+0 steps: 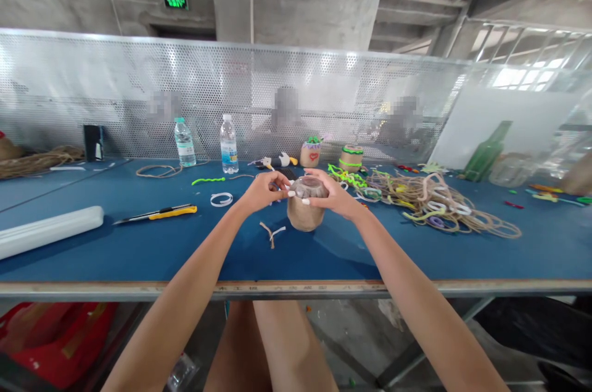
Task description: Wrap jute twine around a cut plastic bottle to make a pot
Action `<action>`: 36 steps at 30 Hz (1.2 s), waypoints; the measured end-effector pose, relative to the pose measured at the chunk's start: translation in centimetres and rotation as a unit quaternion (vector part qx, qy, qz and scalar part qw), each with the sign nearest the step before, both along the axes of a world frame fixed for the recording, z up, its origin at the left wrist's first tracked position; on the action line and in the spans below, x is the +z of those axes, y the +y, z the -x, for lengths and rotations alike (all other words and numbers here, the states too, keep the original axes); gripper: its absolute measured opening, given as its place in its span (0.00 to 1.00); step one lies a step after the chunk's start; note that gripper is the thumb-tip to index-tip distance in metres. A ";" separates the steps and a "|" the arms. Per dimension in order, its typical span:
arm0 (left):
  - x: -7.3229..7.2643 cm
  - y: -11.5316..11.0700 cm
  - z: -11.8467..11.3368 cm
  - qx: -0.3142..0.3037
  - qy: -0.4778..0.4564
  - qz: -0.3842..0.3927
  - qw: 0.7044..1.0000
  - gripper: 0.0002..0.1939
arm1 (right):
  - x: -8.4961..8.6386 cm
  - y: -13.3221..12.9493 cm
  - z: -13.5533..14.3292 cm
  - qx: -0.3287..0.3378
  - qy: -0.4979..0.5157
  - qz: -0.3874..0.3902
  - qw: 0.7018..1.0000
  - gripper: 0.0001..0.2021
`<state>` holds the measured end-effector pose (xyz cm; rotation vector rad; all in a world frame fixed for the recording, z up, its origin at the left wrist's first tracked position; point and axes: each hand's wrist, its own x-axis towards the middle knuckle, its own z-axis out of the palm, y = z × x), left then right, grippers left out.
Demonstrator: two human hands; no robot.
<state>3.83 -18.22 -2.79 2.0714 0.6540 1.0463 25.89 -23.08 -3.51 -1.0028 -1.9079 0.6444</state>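
Note:
A glass jar wrapped in brown twine (pixel 305 214) stands upright on the blue table, its clear rim uncovered. My left hand (pixel 267 190) is at the jar's left upper side, fingers bent and pinched near the rim on something I cannot make out. My right hand (pixel 332 195) wraps round the right side of the jar, thumb across its front below the rim. Just left of the jar lie short twisted pieces of brown and white cord (pixel 272 234). Farther left are a white coiled strip (pixel 221 200) and a yellow utility knife (pixel 173 212).
Tangled twine and coloured pipe cleaners (pixel 435 201) spread to the right. Behind stand two water bottles (pixel 229 148), two decorated jars (pixel 311 154) and a glue gun (pixel 279 161). A green bottle (pixel 488 155) is at right, a white long object (pixel 50 230) at left.

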 end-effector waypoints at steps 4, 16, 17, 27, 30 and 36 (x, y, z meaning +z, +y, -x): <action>0.0 0.1 0.2 -0.001 0.004 -0.005 1.000 0.08 | 0.1 -0.1 0.0 -0.012 0.000 0.003 1.000 0.39; -0.4 -0.1 -0.7 0.006 -0.016 -0.008 1.000 0.14 | 0.8 -0.1 -1.0 0.034 0.041 0.074 0.996 0.43; -0.4 -0.2 -0.7 0.006 -0.017 -0.008 1.000 0.16 | 0.8 -0.1 -1.0 0.037 0.043 0.080 0.995 0.44; -0.4 -0.2 -0.6 0.001 -0.004 -0.007 1.000 0.20 | 0.2 -0.3 -0.1 -0.010 0.029 0.089 0.996 0.51; -0.4 -0.2 -0.4 0.000 0.000 -0.002 1.000 0.19 | 0.1 -0.2 -0.1 -0.011 0.035 0.086 0.996 0.49; -0.2 -0.2 -0.2 -0.002 0.004 0.006 1.000 0.17 | 0.0 -0.2 0.0 -0.016 0.048 0.074 0.996 0.44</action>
